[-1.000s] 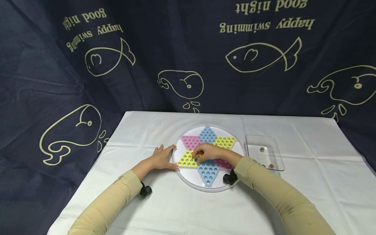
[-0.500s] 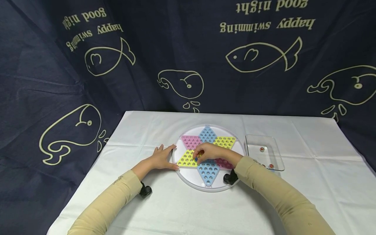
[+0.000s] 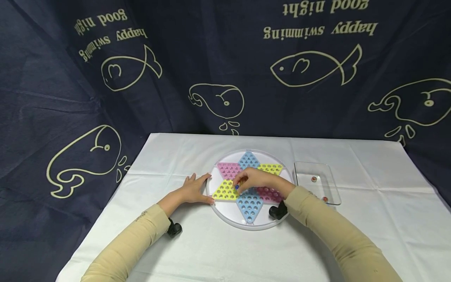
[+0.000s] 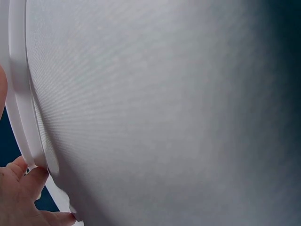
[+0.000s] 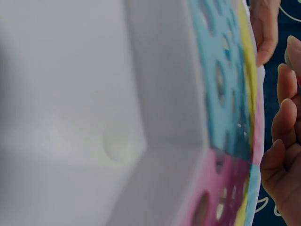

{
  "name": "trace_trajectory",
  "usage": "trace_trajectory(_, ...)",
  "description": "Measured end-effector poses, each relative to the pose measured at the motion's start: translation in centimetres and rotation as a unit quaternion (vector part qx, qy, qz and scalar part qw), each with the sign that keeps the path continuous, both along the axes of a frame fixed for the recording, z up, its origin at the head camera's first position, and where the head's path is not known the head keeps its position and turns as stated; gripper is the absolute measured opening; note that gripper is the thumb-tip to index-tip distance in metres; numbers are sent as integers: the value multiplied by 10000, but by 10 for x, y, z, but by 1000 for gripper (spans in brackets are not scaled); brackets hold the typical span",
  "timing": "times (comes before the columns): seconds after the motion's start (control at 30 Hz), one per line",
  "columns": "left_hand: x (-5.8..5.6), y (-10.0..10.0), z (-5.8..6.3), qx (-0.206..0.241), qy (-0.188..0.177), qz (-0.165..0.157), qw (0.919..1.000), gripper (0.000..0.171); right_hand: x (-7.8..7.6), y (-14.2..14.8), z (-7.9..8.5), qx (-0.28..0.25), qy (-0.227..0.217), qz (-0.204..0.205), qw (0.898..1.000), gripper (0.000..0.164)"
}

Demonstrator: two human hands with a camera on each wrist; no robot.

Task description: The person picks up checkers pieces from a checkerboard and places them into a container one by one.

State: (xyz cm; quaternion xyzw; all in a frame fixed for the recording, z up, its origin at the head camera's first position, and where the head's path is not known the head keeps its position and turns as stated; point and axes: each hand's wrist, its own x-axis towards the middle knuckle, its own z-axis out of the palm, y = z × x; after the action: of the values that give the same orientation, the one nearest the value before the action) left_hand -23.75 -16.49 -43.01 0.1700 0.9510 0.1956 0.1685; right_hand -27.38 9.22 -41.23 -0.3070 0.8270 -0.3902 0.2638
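Observation:
A round white Chinese checkers board [image 3: 225,214] lies on the table, its star of holes coloured pink, blue and yellow. Over the left yellow section, my right hand [image 3: 254,178] pinches a blue marble [image 3: 237,187] between thumb and fingertips. A speck of red shows beside that marble. The right wrist view has the curled fingers [image 5: 284,122] at its right edge, beyond the board's side. My left hand [image 3: 192,191] rests at the board's left rim, thumb and fingers spread and touching it. In the left wrist view, its fingertips meet the white rim [image 4: 23,108].
Right of the board stands a clear plastic box [image 3: 336,190] with a marble [image 3: 314,179] near its middle and another marble [image 3: 325,199] in its near corner. A white cloth [image 3: 211,250] covers the table. Behind hangs a dark blue curtain [image 3: 211,47] with fish drawings.
My right hand has shifted slightly up and to the right, with the blue marble moving up along with it. The left hand and the board have stayed in place.

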Motion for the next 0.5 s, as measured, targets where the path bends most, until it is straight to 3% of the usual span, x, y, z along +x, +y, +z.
trace_trajectory(0.17,1,0,1,37,-3,-14,10000,97,-2,7,7,-232,-70,-5,9997,23)
trace_trajectory(0.5,1,1,1,36,8,2,10000,97,-6,21,26,-332,216,4,9992,24)
